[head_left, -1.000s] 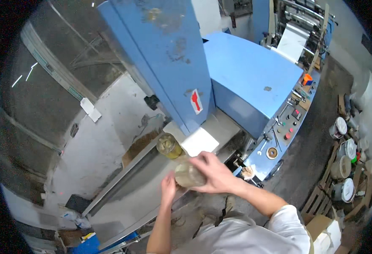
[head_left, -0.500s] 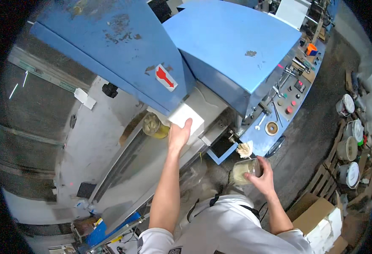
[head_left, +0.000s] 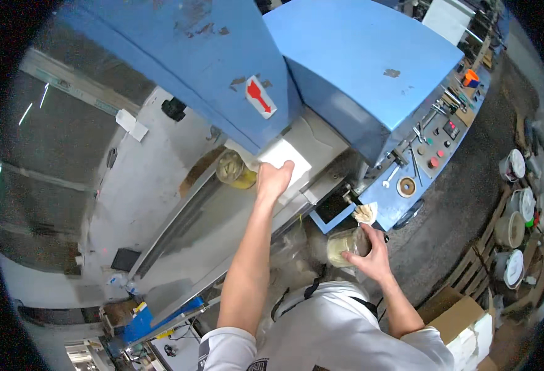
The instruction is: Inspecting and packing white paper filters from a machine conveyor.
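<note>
My left hand (head_left: pixel 274 180) reaches forward and grips the near edge of a white rectangular piece (head_left: pixel 286 157), like a card or thin stack, with the thumb on top. The other fingers are mostly hidden. This piece lies on the pale bed under the blue machine. Just left of that hand stands a clear jar (head_left: pixel 235 170) with yellow contents. My right hand (head_left: pixel 372 255), near my waist, is closed around a tilted clear plastic container (head_left: pixel 346 247) with pale yellow contents.
Large blue machine covers (head_left: pixel 364 52) rise ahead. On the right, a blue control panel (head_left: pixel 432 162) carries buttons, wrenches and a brown tape roll (head_left: pixel 406 186). A crumpled cloth (head_left: pixel 364 213) hangs near its edge. White buckets (head_left: pixel 509 269), a wooden pallet (head_left: pixel 479 244) and a cardboard box (head_left: pixel 454 318) stand at right.
The whole view has shifted, so the machine appears farther right. My right hand has moved the clear container left relative to the machine. My left hand stays at the white piece.
</note>
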`<state>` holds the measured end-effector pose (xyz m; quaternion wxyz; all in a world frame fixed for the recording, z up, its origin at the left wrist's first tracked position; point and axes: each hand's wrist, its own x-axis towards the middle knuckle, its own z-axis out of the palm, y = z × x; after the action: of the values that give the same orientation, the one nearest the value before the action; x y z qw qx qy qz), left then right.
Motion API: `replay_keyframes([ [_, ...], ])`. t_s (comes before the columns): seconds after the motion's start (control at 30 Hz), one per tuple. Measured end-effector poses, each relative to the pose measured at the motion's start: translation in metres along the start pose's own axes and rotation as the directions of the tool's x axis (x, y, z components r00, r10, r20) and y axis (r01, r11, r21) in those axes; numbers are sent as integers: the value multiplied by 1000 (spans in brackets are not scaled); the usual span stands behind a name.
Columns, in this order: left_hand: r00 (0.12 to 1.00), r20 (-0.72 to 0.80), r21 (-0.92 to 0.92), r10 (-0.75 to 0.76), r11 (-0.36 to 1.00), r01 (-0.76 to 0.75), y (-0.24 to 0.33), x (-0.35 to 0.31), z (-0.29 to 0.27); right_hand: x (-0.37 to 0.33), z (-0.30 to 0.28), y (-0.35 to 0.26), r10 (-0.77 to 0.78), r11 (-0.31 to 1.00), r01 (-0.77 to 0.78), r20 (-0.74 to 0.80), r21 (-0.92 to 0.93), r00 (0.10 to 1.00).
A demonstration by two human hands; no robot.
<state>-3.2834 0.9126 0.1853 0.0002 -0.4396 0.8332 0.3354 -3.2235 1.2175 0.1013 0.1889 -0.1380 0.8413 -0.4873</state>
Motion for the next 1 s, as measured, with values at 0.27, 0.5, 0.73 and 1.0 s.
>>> replay_keyframes([
  [0.27, 983, -78, -533, 167, 826, -182, -142, 6, -25, 4, 20, -49, -151, 988, 151, 30, 15, 988],
  [0.5, 995, -15, -694, 95, 715, -79, -266, -56, -118, 48, 66, -125, -357, 930, 355, 15, 95, 934],
  [0.73, 989, -146, -234, -1, 972, -34, -309, -78, -177, 119, 130, -183, -592, 757, 603, 127, -251, 796],
  [1.0, 987, -131, -356, 92, 925, -134, -337, -82, -180, 74, 193, -203, -739, 603, 645, -22, -469, 674],
])
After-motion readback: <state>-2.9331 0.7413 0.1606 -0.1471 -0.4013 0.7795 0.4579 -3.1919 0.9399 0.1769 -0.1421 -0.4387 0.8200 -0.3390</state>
